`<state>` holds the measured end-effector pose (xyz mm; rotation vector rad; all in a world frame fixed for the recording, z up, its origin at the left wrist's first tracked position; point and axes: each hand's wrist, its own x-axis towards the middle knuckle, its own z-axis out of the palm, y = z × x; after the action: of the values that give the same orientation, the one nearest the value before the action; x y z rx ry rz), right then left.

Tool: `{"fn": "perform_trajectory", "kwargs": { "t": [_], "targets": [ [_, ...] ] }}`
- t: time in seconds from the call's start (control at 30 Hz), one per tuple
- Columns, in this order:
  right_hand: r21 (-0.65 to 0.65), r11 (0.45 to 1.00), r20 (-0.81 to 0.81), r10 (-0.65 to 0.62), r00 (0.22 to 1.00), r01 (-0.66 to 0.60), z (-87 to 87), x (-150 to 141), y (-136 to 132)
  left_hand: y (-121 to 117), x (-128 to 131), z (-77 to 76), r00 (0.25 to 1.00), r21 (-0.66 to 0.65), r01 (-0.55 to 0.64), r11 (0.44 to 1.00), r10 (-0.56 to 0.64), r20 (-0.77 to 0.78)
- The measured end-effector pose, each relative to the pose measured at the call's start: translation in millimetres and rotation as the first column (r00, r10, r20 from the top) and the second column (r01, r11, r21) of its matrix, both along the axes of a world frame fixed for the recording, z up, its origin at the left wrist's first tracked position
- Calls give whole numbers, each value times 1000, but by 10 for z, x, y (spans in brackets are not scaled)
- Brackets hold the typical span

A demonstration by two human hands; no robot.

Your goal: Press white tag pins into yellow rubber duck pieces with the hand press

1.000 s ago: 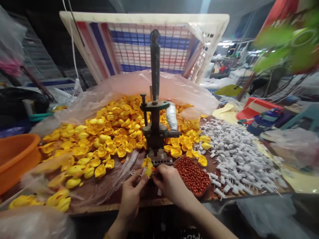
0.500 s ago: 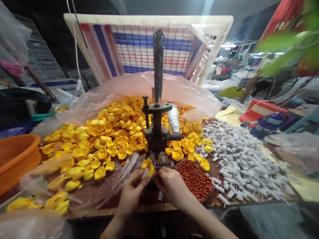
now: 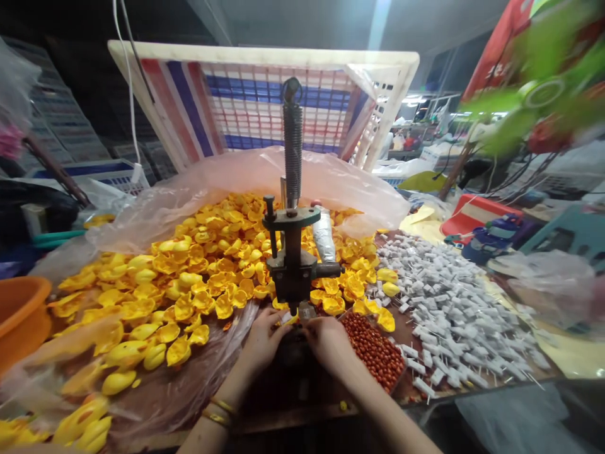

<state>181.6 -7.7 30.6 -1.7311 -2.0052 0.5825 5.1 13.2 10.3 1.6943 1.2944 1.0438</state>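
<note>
My left hand [image 3: 265, 335] is closed around a yellow plastic duck shell [image 3: 293, 320], mostly hidden by the fingers and the press, with a whitish bit beside it. It is held right under the head of a dark metal hand press [image 3: 293, 280]. My right hand [image 3: 329, 340] lies against the press base from the other side, its fingers curled in; what they pinch, if anything, is hidden. Close to the right hand is a clear tray of small reddish-brown beads [image 3: 373, 350].
Yellow duck shells [image 3: 184, 296] are heaped left of and behind the press. White small blocks with thin pins [image 3: 454, 309] pile up at right. An orange basin [image 3: 23, 315] stands at far left. A white crate [image 3: 265, 53] leans behind; a green fan [image 3: 543, 94] is upper right.
Both hands have moved forward to the press, carrying the duck shell from in front of the base to under the press head. The camera view has shifted slightly.
</note>
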Motion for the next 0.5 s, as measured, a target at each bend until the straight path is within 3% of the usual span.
{"fn": "perform_trajectory", "kwargs": {
  "t": [0.07,0.17,0.23,0.27,0.3,0.33,0.4,0.43,0.5],
  "targets": [
    [111,981,-225,-129,966,157,131,268,171,11,-21,54,995,31,65,997,-62,-78],
    [213,898,-640,-170,749,386,585,495,763,2,-23,161,973,91,128,988,-108,-203],
    [59,951,-815,-130,565,303,1008,469,1224,0,-5,216,958,117,159,980,-125,-259],
    [-11,981,-855,-109,507,193,1220,420,1401,2,4,235,953,124,166,978,-127,-276],
    [-22,986,-867,-101,488,166,1412,362,1509,5,13,247,949,126,169,977,-127,-288],
    [-4,990,-879,-71,471,142,1569,303,1532,8,18,254,947,127,167,978,-124,-296],
    [163,972,-877,65,477,167,1738,206,1313,18,20,256,946,120,162,979,-119,-303],
    [278,938,-859,146,491,206,1750,172,1099,24,17,254,946,114,159,981,-118,-303],
    [492,816,-790,271,550,305,1678,134,617,39,9,245,948,109,158,981,-120,-293]
  ]
}}
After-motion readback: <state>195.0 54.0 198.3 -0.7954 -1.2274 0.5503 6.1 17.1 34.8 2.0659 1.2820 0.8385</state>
